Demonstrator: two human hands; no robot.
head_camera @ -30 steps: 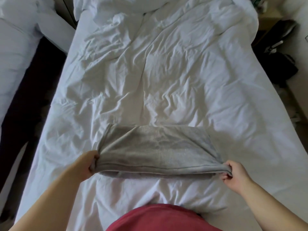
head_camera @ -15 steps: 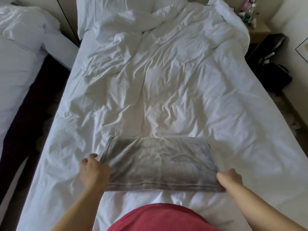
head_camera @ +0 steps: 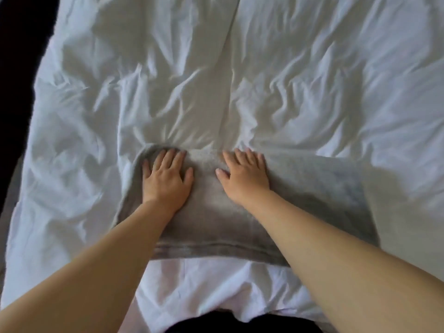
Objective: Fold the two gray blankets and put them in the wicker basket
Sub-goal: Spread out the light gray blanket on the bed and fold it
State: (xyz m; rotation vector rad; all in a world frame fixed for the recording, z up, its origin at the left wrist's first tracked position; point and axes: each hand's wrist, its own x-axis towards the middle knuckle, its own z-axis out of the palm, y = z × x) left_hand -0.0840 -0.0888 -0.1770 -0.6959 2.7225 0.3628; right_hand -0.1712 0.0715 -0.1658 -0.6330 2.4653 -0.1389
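- the folded gray blanket [head_camera: 300, 200] lies on the white sheet [head_camera: 312, 80] at the near end of the bed.
- the left hand [head_camera: 165, 179] and right hand [head_camera: 245, 176] both press flat on it, fingers straight, gripping nothing.
- risk: pushing outward could drag the layers askew, since the soft sheet beneath bunches easily.
- lifting it carelessly could let the fold spring open.
- no basket or second blanket in view.

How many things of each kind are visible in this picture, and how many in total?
gray blanket: 1, folded, lying on the bed cover
hands: 2, the left hand and the right hand, both flat on the blanket with straight fingers
white bed cover: 1, wrinkled
Total: 4
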